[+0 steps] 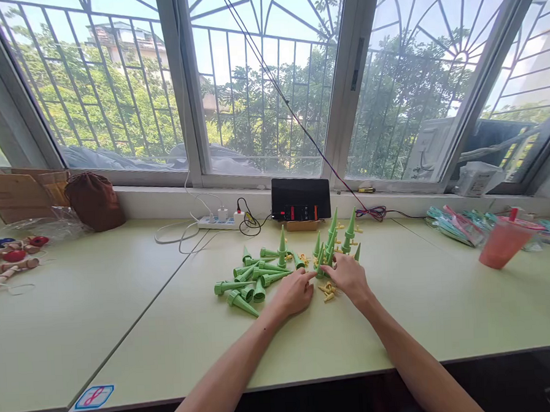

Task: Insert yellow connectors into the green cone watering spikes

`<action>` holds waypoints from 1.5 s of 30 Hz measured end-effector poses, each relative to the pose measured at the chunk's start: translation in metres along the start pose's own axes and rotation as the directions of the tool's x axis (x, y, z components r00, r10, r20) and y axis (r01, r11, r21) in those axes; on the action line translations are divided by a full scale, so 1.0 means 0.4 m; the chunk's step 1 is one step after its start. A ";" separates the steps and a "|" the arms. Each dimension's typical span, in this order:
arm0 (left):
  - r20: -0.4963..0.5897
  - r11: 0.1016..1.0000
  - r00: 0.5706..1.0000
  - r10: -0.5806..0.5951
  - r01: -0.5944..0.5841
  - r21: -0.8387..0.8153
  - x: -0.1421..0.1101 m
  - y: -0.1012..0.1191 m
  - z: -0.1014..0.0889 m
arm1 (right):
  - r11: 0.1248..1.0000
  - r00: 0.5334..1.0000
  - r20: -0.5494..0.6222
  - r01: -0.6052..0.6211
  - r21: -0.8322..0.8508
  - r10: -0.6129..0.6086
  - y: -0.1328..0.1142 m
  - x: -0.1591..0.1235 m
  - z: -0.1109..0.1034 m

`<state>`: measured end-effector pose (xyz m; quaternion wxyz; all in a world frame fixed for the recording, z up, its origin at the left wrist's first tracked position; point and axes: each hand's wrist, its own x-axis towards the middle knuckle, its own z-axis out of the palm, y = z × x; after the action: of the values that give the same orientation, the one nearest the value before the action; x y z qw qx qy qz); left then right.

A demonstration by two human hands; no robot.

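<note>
A pile of green plastic cone spikes (pixel 253 279) lies on the pale green table (pixel 171 334); several more cones stand upright (pixel 338 233) to the right. Small yellow parts (pixel 327 291) are scattered between my hands. My left hand (pixel 295 293) rests on the table just right of the lying cones, fingers curled with the forefinger pointing toward the yellow parts. My right hand (pixel 348 274) sits beside the upright cones, fingers bent down onto a green cone and the small pieces; whether it grips one is hidden.
A black device (pixel 300 200) and a white power strip (pixel 220 221) with cables stand at the back by the window. A pink cup (pixel 502 243) and plastic packets (pixel 455 224) lie right. A brown pouch (pixel 94 200), cardboard and wooden toys (pixel 10 257) lie left.
</note>
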<state>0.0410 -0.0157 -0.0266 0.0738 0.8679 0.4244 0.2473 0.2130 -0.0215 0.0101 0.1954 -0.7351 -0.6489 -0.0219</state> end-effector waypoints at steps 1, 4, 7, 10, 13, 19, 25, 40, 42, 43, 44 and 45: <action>-0.030 1.000 1.000 0.000 -0.001 -0.028 0.002 -0.001 0.002 | 1.000 0.999 -0.036 -0.002 0.002 0.002 -0.003 -0.004 -0.006; -0.175 0.992 0.984 -0.036 0.014 -0.124 0.010 -0.007 0.004 | 0.998 0.983 -0.174 0.068 0.011 -0.065 -0.023 -0.017 -0.025; -0.334 0.975 0.932 -0.141 0.071 -0.211 0.019 -0.013 -0.003 | 0.967 0.955 -0.159 0.255 0.019 -0.249 -0.063 -0.015 -0.033; -0.443 0.960 0.867 -0.227 0.124 -0.249 0.023 -0.020 -0.012 | 0.922 0.922 -0.038 0.386 0.011 -0.386 -0.112 0.007 -0.019; -0.498 0.943 0.817 -0.290 0.157 -0.292 0.022 -0.026 -0.017 | 0.908 0.907 0.064 0.419 -0.024 -0.417 -0.150 0.033 0.011; -0.541 0.921 0.761 -0.359 0.194 -0.338 0.024 -0.031 -0.021 | 0.937 0.935 0.112 0.345 -0.058 -0.337 -0.166 0.043 0.076; -0.540 0.927 0.765 -0.350 0.197 -0.320 0.027 -0.026 -0.024 | 0.951 0.947 0.102 0.310 -0.023 -0.306 -0.150 0.040 0.097; -0.429 0.860 0.825 -0.367 0.126 -0.494 0.029 -0.008 -0.038 | 0.791 0.887 -0.373 0.427 0.438 -0.272 -0.124 -0.005 0.045; -0.424 0.867 0.840 -0.338 0.104 -0.487 0.028 -0.005 -0.041 | 0.735 0.902 -0.352 0.414 0.537 -0.250 -0.122 -0.016 0.040; -0.425 0.872 0.844 -0.326 0.096 -0.480 0.028 -0.004 -0.041 | 0.702 0.914 -0.330 0.396 0.592 -0.237 -0.121 -0.021 0.040; -0.427 0.875 0.846 -0.318 0.089 -0.475 0.028 -0.004 -0.042 | 0.661 0.925 -0.307 0.374 0.650 -0.222 -0.122 -0.024 0.041; -0.431 0.876 0.846 -0.314 0.084 -0.474 0.028 -0.003 -0.043 | 0.612 0.936 -0.281 0.350 0.709 -0.210 -0.123 -0.025 0.043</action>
<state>0.0374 -0.0077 -0.0082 0.1814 0.6855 0.4523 0.5409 0.1603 -0.0217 0.0041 0.5289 -0.4729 -0.6876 0.1542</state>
